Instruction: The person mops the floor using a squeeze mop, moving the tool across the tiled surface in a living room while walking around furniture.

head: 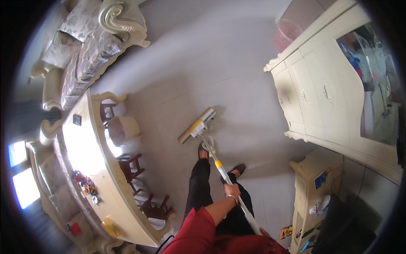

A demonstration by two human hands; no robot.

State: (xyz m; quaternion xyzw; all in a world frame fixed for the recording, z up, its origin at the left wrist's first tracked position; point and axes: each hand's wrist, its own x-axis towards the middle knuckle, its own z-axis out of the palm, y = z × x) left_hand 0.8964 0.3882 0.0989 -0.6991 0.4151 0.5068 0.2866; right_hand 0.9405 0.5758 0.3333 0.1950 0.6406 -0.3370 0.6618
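Note:
A sponge mop stands tilted before me, its wide head on the grey floor just ahead of my feet. My left hand, with a bracelet at the wrist, is wrapped around the middle of the white and metal mop handle. At the handle's upper end, close to my body, my right hand grips it; most of that hand is hidden by the red clothing. A yellow collar rings the pole below my left hand. My left shoe is right beside the lower pole.
On the left, a long cream table has dark wooden stools and a rounded pale stool along it. A patterned sofa stands beyond. To the right are a cream cabinet, a smaller cabinet and a pink basket.

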